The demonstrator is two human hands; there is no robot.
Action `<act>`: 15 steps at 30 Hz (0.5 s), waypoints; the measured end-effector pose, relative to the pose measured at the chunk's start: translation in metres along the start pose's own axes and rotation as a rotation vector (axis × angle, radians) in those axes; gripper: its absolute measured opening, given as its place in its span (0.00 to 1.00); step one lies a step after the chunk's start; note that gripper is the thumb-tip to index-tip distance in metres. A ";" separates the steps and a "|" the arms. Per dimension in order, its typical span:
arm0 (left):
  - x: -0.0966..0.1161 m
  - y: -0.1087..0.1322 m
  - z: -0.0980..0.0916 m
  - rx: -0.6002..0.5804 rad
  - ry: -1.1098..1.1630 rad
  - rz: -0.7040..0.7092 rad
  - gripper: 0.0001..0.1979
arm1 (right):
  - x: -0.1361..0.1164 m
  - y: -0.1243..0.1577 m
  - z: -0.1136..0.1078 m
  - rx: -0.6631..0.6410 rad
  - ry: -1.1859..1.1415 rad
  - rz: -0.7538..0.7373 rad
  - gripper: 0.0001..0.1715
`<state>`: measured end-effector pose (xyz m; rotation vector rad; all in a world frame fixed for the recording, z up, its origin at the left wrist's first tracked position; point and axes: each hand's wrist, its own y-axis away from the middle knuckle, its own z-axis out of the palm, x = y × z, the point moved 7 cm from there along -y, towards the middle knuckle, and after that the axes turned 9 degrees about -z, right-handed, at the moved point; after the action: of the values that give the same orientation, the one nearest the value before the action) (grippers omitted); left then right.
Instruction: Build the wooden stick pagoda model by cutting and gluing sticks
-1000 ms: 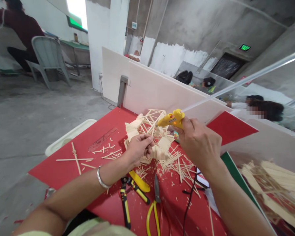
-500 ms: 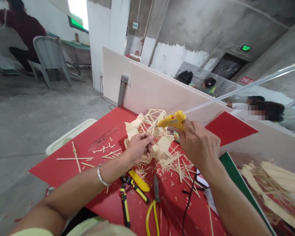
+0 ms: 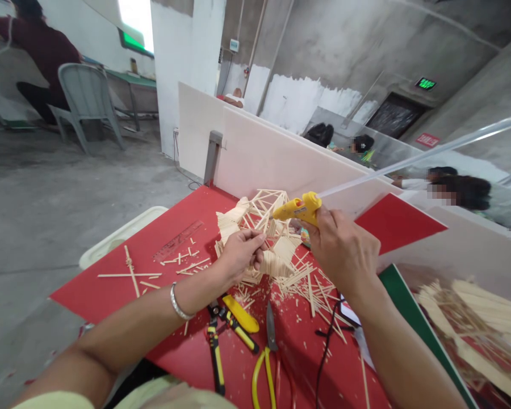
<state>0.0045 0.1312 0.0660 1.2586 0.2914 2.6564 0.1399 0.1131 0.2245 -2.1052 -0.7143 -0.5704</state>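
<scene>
My right hand (image 3: 344,241) is wrapped round a yellow hot glue gun (image 3: 296,209), its nozzle pointing left. A long clear glue stick (image 3: 392,170) sticks out of the gun's back toward the upper right. Just below the nozzle, my left hand (image 3: 244,253) has thumb and fingertips pinched together; whatever is between them is too small to make out. Behind and beneath both hands stands a model built of thin wooden sticks (image 3: 266,204), with an open frame at the top and ribbed panels (image 3: 281,262) around it. My left hand hides part of it.
On the red table (image 3: 179,335) lie loose sticks (image 3: 310,289), a clear ruler (image 3: 177,240), black-yellow wire strippers (image 3: 216,346) and yellow-handled pliers (image 3: 269,352). A black cable (image 3: 326,355) runs at right. White partition boards (image 3: 281,153) stand behind. Another stick model (image 3: 472,329) sits at far right. Other people sit beyond.
Almost nothing differs. Both hands and the glue gun stay in nearly the same place, with only a very slight shift.
</scene>
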 end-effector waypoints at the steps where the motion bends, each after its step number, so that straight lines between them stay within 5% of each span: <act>1: 0.000 0.000 0.000 0.000 -0.002 0.002 0.07 | 0.000 0.000 0.000 -0.001 0.000 0.001 0.23; 15: -0.001 0.005 -0.001 -0.010 0.020 0.010 0.10 | -0.003 0.003 -0.007 0.051 -0.061 -0.055 0.21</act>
<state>0.0036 0.1259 0.0658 1.2338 0.2759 2.6769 0.1386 0.1048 0.2250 -2.0684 -0.8152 -0.5150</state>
